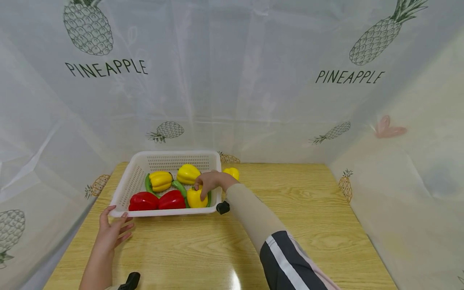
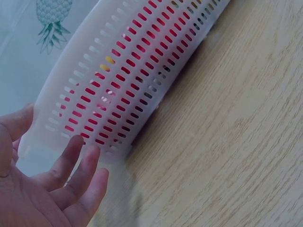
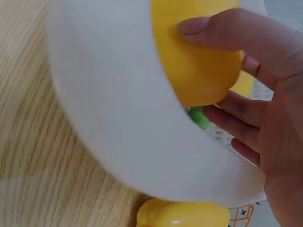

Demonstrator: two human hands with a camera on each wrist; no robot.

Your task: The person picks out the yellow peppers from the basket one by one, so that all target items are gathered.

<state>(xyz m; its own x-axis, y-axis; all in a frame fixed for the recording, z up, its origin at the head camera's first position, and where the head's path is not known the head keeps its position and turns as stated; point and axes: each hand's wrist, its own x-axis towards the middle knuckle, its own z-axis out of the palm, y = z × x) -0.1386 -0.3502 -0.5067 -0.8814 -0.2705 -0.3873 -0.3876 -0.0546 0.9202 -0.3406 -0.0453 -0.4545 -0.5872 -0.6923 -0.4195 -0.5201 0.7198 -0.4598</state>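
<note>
The left hand point(image 1: 112, 231), fingers loosely spread, touches the basket point(image 1: 163, 213) at its near-left corner. Inside, the right hand point(image 1: 212, 181) grips one yellow pepper point(image 1: 195, 199) beside red peppers point(image 1: 172, 200), green ones point(image 1: 179, 187) and two more yellows point(image 1: 160, 181); a last yellow point(image 1: 232, 173) lies outside, beyond the right side.

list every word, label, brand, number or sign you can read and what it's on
"PINEAPPLE": on the white sheet, below the upper-left pineapple drawing
"PINEAPPLE": on the same sheet, below the upper-right pineapple drawing
No lettering shows on the basket or peppers
</note>
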